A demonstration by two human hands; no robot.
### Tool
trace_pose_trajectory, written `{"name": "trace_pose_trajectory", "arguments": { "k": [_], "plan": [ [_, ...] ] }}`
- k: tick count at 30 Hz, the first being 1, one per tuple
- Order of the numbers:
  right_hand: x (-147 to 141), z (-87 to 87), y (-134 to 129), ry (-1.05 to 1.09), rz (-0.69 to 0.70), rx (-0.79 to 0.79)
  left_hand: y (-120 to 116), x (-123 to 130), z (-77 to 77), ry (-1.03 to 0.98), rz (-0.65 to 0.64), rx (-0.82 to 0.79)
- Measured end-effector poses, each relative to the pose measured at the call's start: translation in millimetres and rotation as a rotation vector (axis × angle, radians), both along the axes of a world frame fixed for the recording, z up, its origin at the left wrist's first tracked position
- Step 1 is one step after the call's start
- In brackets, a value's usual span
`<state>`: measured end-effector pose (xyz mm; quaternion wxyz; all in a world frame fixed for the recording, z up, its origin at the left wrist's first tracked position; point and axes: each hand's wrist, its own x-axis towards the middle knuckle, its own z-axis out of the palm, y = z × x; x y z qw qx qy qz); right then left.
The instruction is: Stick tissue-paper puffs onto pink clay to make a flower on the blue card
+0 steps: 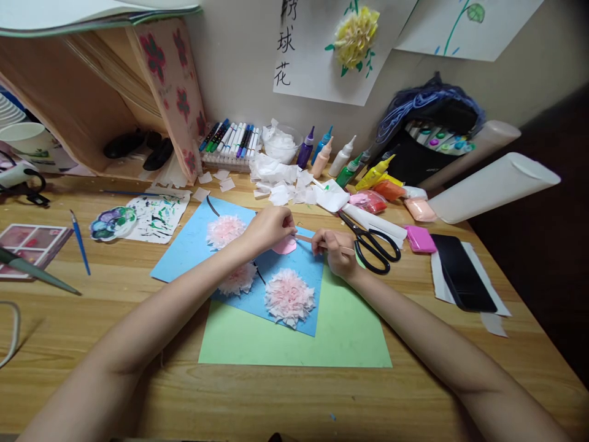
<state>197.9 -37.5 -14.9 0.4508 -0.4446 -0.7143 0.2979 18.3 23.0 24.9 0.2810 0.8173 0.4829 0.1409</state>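
My right hand (338, 250) is closed round a thin wooden stick (306, 238), its tip pointing left. Close to that tip, the fingers of my left hand (273, 228) are pinched together over something small that I cannot make out. Below the left fingers a flat pink round piece (286, 245) lies partly covered on the blue paper (294, 261). Pale pink ruffled paper flowers are on this sheet, one (289, 297) at the front and one (225, 231) at the back; another (237, 279) is half hidden by my left forearm. Under the blue sheet lies green paper (294, 347).
Black-handled scissors (375, 245) lie right of my right hand, before a phone (464, 272). Paint bottles (343, 156), torn white tissue (276, 172) and markers (232, 140) line the back. A box (170, 92) and a paintbrush (80, 242) are at left.
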Motion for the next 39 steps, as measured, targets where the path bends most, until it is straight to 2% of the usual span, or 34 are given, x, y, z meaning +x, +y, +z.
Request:
{"name": "trace_pose_trajectory", "arguments": {
  "k": [4,9,14,19,22,25,30,34,37,39],
  "plan": [
    [0.0,-0.8,1.6,-0.027,0.017,-0.020,-0.4,-0.9,3.4,0.037,0.084,0.026],
    [-0.3,-1.3,4.2,-0.009,0.039,-0.053,10.8,-13.9,2.8,0.152,0.204,0.090],
    [-1.6,-1.3,6.3,0.014,0.039,-0.068,24.3,-25.4,-4.4,0.195,0.182,-0.052],
    [-4.9,-1.5,9.3,0.036,0.033,-0.073,29.1,-26.8,-8.6,0.171,0.167,-0.074],
    [-8.3,6.8,15.3,0.024,0.032,-0.084,30.1,-26.9,-10.8,0.175,0.165,-0.061],
    [-15.7,25.5,27.5,-0.074,0.100,-0.092,31.3,-27.5,-12.3,0.179,0.158,-0.056],
    [-37.0,55.0,57.3,-0.226,0.191,-0.240,31.7,-28.5,-12.2,0.167,0.134,-0.037],
    [-43.1,58.9,69.7,-0.253,0.236,-0.296,31.4,-28.6,-12.6,0.161,0.126,-0.038],
    [-34.0,56.0,62.4,-0.183,0.237,-0.281,32.6,-28.6,-13.9,0.158,0.129,-0.041],
    [-24.7,52.5,52.5,-0.099,0.184,-0.272,33.6,-28.7,-14.7,0.159,0.130,-0.044]
  ]
}}
